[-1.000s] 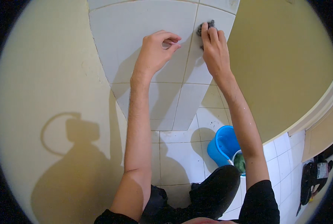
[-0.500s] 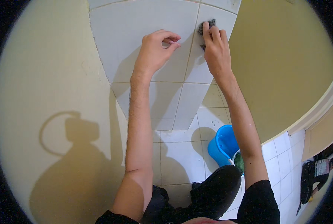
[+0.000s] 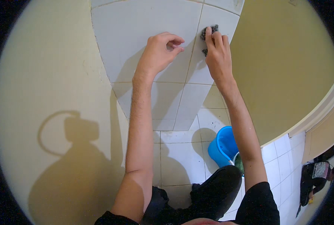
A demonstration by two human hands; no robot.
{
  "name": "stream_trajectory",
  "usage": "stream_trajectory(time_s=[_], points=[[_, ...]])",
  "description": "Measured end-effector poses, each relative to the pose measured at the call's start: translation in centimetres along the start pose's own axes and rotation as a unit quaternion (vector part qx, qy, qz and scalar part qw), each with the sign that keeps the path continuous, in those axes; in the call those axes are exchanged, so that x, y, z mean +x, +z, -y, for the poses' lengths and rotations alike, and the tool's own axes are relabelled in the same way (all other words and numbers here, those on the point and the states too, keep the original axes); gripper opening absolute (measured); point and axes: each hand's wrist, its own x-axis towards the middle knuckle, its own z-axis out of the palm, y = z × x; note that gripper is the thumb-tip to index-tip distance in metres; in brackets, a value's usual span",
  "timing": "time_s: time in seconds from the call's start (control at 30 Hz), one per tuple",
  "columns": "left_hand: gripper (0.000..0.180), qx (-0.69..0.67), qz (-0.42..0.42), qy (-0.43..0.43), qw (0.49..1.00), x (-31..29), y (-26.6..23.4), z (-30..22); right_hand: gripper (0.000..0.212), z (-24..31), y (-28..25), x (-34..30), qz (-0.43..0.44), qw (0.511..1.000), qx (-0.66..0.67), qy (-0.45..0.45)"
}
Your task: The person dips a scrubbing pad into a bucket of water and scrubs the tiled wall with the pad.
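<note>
My right hand (image 3: 218, 54) presses a dark grey metal scouring pad (image 3: 205, 36) against the white tiled wall (image 3: 144, 17), on the narrow column of tiles right of a grout line. Parts of the pad stick out above and to the left of my fingers; the rest is hidden under them. To the left, my left hand (image 3: 161, 50) hovers by the large tile. Its fingers are loosely curled, a gap shows between fingertips and thumb, and it holds nothing.
A blue bucket (image 3: 216, 150) stands on the tiled floor by my right knee, with a green object (image 3: 239, 163) beside it. A plain cream wall (image 3: 43, 75) rises at left, an olive-yellow surface (image 3: 283, 63) at right. Another person in dark clothes (image 3: 316, 180) is at far right.
My right hand has slid a little down the tile with the scouring pad. My left hand has shifted slightly right, its fingers still curled. The person at far right has moved.
</note>
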Motion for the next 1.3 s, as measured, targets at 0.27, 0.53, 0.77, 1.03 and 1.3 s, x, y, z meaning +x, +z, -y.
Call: stream_trajectory(time_s=[0.27,0.53,0.77,1.03,1.3], points=[[0.023,0.000,0.001,0.002,1.000,-0.1,-0.5,-0.6,0.061,0.3,-0.5,1.2,-0.015,1.000,0.016,-0.005],[0.023,0.007,0.007,0.001,1.000,0.1,-0.5,-1.2,0.060,0.6,-0.3,1.9,-0.018,0.999,0.022,0.015],[0.023,-0.002,0.010,-0.005,1.000,0.0,-0.8,-1.6,0.059,0.9,-0.2,-0.4,0.008,0.999,0.023,0.028],[0.022,0.007,0.004,0.002,1.000,-0.1,-1.3,-1.7,0.060,0.7,-0.5,2.4,-0.025,0.999,0.015,0.022],[0.022,0.007,0.006,-0.015,1.000,-0.2,-1.3,-2.2,0.061,0.3,-0.6,1.3,-0.002,0.999,0.019,0.029]])
